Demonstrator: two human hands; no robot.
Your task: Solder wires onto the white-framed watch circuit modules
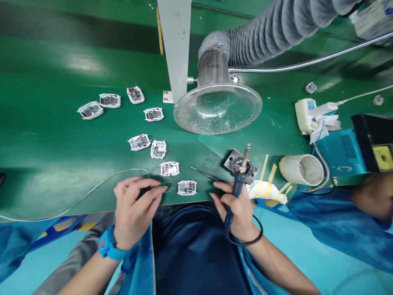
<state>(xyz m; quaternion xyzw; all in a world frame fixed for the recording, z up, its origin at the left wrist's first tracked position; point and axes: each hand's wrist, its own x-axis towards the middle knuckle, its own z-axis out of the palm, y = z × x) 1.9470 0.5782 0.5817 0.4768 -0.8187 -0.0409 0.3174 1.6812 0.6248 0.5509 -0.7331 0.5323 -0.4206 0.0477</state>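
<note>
My left hand (pixel 136 205) pinches a thin solder wire (pixel 101 186) between thumb and fingers. One short end of the wire sticks out toward a white-framed circuit board (pixel 187 188) by the table edge; the rest curves off to the left. My right hand (pixel 236 209) holds a soldering iron (pixel 239 180) by its dark blue handle, metal tip pointing away from me. Beneath the iron is a dark metal block (pixel 229 160). A pair of tweezers (pixel 204 173) lies beside my right fingers; whether they touch it I cannot tell. Another framed board (pixel 170 169) lies just beyond my left fingertips.
Several more framed boards (pixel 139 142) are scattered at left. A clear fume hood (pixel 217 127) on a grey hose (pixel 270 32) hangs over the green table. To the right are yellow tape strips (pixel 264 168), a white pot (pixel 285 170), a blue box (pixel 337 153) and another person's arm (pixel 373 196).
</note>
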